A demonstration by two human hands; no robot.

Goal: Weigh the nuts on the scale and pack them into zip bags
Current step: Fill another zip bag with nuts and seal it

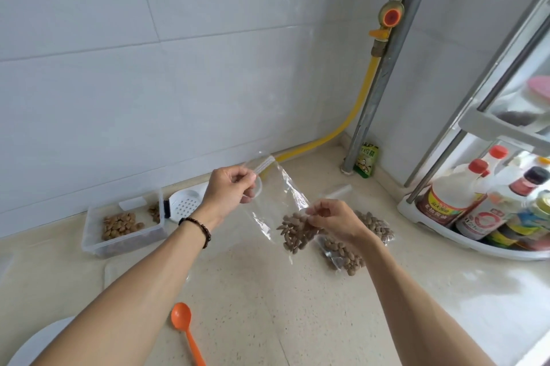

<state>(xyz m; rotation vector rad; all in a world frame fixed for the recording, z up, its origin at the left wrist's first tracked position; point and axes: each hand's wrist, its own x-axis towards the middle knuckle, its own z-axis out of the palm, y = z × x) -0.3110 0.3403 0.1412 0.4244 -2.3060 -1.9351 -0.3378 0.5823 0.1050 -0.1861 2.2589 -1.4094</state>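
Observation:
I hold a clear zip bag (pixel 282 196) up over the counter, with brown nuts (pixel 294 231) gathered in its lower corner. My left hand (pixel 229 190) pinches the bag's zip strip at the upper left. My right hand (pixel 333 217) pinches the bag lower on the right side. Two filled zip bags of nuts (pixel 342 255) (pixel 376 225) lie on the counter under and behind my right hand. A clear plastic box (pixel 125 225) at the left holds more nuts. No scale shows clearly.
An orange spoon (pixel 186 330) lies at the front. A white perforated lid (pixel 187 205) sits behind my left wrist. A white rack of sauce bottles (pixel 476 208) fills the right side. A green packet (pixel 367 160) leans by the grey pipe (pixel 384 68). A white round object (pixel 38 342) shows at bottom left.

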